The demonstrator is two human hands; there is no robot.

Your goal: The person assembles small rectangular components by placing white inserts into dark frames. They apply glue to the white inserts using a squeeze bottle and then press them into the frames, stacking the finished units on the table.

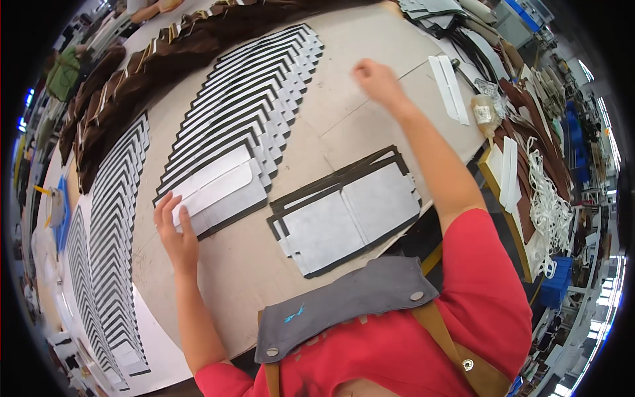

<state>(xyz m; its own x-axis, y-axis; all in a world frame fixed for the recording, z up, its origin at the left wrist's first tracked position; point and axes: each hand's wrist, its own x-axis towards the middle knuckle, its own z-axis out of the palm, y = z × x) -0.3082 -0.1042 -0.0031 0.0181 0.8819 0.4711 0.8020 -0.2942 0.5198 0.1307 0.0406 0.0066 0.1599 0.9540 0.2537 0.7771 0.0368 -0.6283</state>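
Note:
My left hand point(177, 231) rests at the left end of a folded white strip point(215, 180), fingers apart. The strip lies on the nearest white, dark-edged panel point(231, 212) of a long overlapping row point(238, 99). My right hand point(378, 83) is raised over the table, right of the row's far end. Its fingers are curled together and slightly blurred; whatever may be between them is hidden. In front of me lies a stack of white panels point(350, 215) with dark edges, unevenly piled.
Two more overlapping panel rows point(119, 185) run along the left. Dark brown material point(132, 83) is heaped behind. At the right are white strips point(450, 89), a glue-stained bottle point(485, 112), a tool with a dark handle point(466, 73), tangled white cord point(548, 205) and a blue bin point(557, 281).

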